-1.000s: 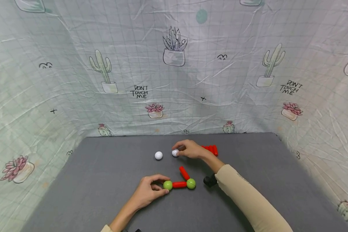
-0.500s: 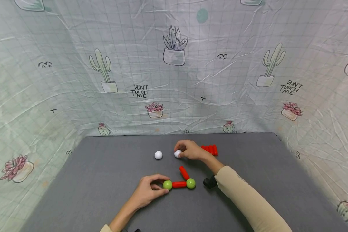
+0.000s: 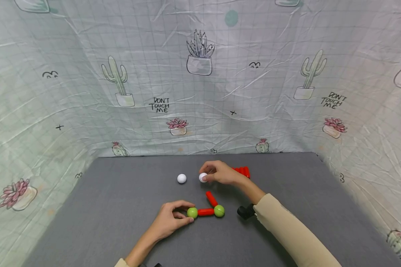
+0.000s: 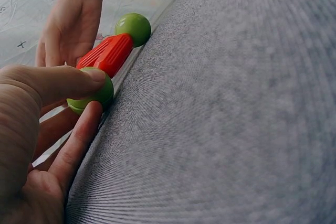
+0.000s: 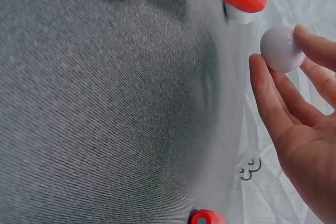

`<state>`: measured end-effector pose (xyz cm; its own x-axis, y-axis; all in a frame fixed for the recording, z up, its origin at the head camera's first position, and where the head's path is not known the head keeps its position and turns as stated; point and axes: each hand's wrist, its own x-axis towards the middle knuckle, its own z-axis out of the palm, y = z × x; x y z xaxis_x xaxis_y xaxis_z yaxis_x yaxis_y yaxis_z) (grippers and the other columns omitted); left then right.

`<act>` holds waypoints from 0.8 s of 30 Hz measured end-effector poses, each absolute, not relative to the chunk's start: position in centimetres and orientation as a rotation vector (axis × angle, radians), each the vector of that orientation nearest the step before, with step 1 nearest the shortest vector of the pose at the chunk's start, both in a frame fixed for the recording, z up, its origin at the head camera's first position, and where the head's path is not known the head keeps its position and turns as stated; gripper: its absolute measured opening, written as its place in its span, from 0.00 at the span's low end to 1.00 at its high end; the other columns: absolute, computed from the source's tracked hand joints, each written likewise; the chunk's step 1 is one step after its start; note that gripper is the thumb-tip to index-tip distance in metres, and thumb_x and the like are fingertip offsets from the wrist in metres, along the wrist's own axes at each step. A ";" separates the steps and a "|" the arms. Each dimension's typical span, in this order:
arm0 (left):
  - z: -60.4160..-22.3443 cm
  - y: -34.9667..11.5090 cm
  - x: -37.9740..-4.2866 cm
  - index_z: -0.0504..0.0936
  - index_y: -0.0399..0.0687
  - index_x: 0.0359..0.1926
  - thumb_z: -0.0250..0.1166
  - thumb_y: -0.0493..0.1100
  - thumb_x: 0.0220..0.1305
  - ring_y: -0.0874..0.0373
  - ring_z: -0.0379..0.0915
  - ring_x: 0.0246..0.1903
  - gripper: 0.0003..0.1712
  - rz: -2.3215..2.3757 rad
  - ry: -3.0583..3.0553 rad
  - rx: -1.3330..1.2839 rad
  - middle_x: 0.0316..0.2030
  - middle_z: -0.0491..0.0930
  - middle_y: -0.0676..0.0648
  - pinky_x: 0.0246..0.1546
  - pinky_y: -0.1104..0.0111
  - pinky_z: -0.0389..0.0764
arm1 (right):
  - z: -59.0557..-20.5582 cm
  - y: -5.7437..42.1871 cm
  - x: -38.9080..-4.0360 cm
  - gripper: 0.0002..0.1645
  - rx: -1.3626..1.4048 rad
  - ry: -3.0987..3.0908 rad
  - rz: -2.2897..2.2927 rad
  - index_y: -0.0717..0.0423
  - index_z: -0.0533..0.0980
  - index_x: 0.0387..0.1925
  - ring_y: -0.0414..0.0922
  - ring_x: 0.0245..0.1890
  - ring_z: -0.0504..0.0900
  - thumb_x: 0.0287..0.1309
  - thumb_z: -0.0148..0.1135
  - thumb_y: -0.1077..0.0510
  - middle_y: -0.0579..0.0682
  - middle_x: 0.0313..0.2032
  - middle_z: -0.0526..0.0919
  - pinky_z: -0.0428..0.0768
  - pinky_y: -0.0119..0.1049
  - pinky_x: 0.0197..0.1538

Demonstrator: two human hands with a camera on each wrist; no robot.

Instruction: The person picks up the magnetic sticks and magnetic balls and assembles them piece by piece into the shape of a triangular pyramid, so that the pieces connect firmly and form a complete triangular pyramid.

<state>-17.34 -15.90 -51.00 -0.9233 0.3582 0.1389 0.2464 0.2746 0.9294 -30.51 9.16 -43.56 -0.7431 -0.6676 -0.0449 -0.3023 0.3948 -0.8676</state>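
My left hand [image 3: 168, 218] pinches a green ball [image 3: 192, 213] between thumb and fingers, low on the grey table. A red rod [image 3: 205, 212] joins that ball to a second green ball [image 3: 219, 211], from which another red rod [image 3: 211, 199] points away and slightly left. Farther back, my right hand [image 3: 220, 172] holds a white ball [image 5: 282, 49] by the fingertips and thumb; the right wrist view shows the ball between them. To its left a second white ball [image 3: 182, 178] rests on the table. In the left wrist view, the thumb [image 4: 95, 75] presses on the near green ball.
Several red rods [image 3: 243, 171] lie side by side behind the right wrist, partly covered by it. A black wrist camera [image 3: 245, 212] sits under the right sleeve. Behind the grey table [image 3: 120, 207] hangs a cactus-print cloth [image 3: 200, 96].
My right hand shifts the white ball slightly right, then back left and a touch nearer. The right forearm and its wrist camera move a little right. My left hand keeps its place.
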 end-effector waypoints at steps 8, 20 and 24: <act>-51.1 -16.0 -17.3 0.87 0.44 0.53 0.79 0.40 0.56 0.64 0.84 0.40 0.22 1.749 2.439 0.621 0.46 0.89 0.44 0.39 0.71 0.87 | -43.7 9.2 -29.3 0.13 -0.822 2.175 -1.343 0.64 0.78 0.54 0.65 0.49 0.85 0.71 0.62 0.63 0.63 0.49 0.86 0.87 0.54 0.53; -51.0 -16.0 -17.3 0.87 0.45 0.53 0.79 0.41 0.57 0.65 0.83 0.39 0.22 1.742 2.436 0.613 0.47 0.89 0.44 0.40 0.71 0.87 | -44.1 9.4 -28.5 0.15 -0.816 2.160 -1.321 0.63 0.78 0.55 0.47 0.45 0.87 0.71 0.61 0.61 0.62 0.49 0.86 0.87 0.51 0.53; -51.1 -16.0 -17.4 0.87 0.44 0.53 0.79 0.41 0.57 0.63 0.84 0.40 0.22 1.749 2.433 0.629 0.47 0.89 0.42 0.40 0.72 0.87 | -44.2 9.4 -28.4 0.15 -0.827 2.147 -1.310 0.64 0.78 0.56 0.42 0.44 0.86 0.72 0.60 0.61 0.62 0.51 0.86 0.87 0.48 0.52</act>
<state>-17.36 -16.03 -51.07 -0.9125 0.3717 0.1709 0.2804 0.2640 0.9229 -28.39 9.37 -44.19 -0.6970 -0.7109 -0.0938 -0.2418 0.3563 -0.9025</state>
